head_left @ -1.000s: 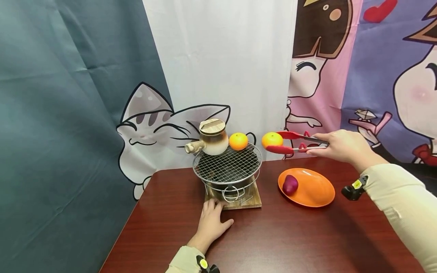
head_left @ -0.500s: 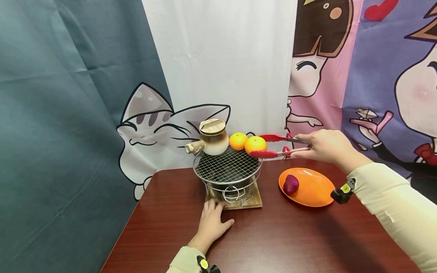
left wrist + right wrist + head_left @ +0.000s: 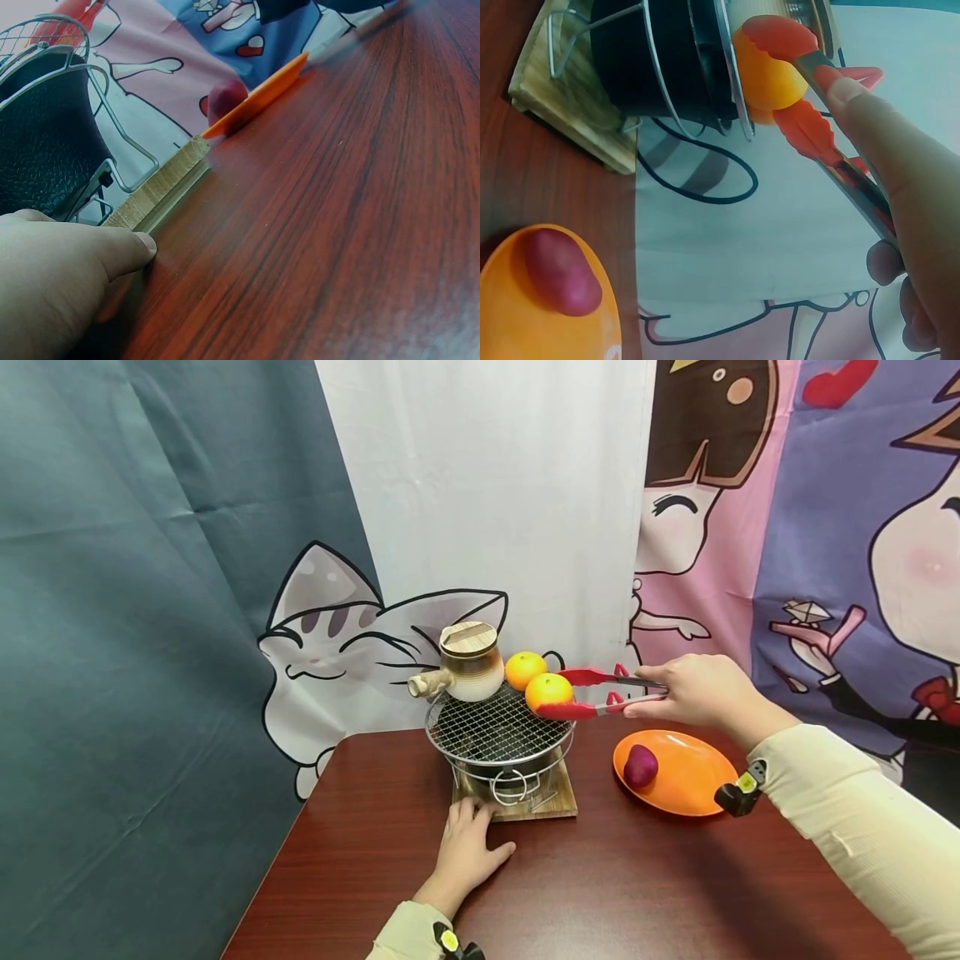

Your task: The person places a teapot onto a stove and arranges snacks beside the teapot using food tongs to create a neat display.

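Red-tipped tongs (image 3: 585, 710) in the right grip (image 3: 701, 687), their orange (image 3: 550, 692) now lower, perhaps on mesh (image 3: 487, 731).

Behind the glossy, red-brown wood-grained surface (image 3: 615, 893) hangs creased cloth (image 3: 487, 485) in grey-teal, white, pink and purple, printed with a smiling cat (image 3: 318, 685) and cartoon people (image 3: 675, 539).

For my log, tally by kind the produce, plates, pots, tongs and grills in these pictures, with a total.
Orange fruits: 2
Purple produce item: 1
Orange plate: 1
Lidded pot: 1
Pair of tongs: 1
Round grill: 1
Total: 7
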A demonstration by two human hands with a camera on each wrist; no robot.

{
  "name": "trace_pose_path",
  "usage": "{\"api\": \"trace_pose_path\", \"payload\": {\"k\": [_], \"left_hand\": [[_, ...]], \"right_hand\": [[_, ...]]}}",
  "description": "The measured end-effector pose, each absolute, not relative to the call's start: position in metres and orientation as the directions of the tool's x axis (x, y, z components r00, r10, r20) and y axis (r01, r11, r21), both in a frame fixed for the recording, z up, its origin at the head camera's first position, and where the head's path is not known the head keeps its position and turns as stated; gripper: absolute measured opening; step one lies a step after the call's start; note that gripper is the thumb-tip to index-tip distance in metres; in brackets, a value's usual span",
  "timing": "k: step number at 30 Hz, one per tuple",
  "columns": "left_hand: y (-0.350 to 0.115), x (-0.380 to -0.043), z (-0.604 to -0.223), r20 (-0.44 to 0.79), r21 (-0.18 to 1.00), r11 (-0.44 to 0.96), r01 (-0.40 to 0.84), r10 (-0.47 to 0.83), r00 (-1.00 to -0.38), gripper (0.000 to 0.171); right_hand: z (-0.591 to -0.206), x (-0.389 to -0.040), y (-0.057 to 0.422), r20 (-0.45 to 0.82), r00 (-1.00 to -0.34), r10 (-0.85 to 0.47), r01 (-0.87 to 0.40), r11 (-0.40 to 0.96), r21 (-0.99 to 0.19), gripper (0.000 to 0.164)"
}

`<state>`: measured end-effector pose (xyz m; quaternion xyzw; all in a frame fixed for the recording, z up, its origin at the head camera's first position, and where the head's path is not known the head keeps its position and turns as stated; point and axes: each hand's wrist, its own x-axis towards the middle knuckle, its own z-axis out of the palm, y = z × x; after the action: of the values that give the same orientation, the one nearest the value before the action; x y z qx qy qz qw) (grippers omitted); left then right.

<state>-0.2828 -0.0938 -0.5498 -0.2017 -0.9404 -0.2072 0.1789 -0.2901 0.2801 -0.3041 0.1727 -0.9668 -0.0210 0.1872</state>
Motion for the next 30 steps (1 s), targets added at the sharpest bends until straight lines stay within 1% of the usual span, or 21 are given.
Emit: {"api": "trace_pose_path", "payload": {"k": [4, 14, 21, 25, 30], "left_hand": [[-0.093, -0.282, -0.549, 0.419, 0.317, 0.833, 0.454, 0.306, -0.855, 0.056], [-0.092, -0.283, -0.549, 0.427, 0.3, 0.837, 0.458, 0.311, -0.849, 0.056], [-0.092, -0.283, -0.55, 0.447, 0.294, 0.832, 0.47, 0.315, -0.837, 0.056], [-0.093, -0.284, -0.55, 0.442, 0.303, 0.832, 0.465, 0.31, -0.842, 0.056], [-0.093, -0.283, -0.551, 0.457, 0.299, 0.83, 0.471, 0.309, -0.834, 0.056]], "right_hand": [[-0.307, -0.289, 0.277, 0.356, -0.866, -0.352, -0.338, 0.936, 0.101, 0.078], [-0.308, -0.289, 0.273, 0.325, -0.893, -0.31, -0.306, 0.95, 0.067, 0.087], [-0.308, -0.288, 0.274, 0.303, -0.902, -0.308, -0.3, 0.951, 0.074, 0.086], [-0.308, -0.286, 0.277, 0.298, -0.911, -0.285, -0.282, 0.958, 0.053, 0.091], [-0.307, -0.283, 0.285, 0.333, -0.905, -0.266, -0.266, 0.963, 0.048, 0.095]]}}
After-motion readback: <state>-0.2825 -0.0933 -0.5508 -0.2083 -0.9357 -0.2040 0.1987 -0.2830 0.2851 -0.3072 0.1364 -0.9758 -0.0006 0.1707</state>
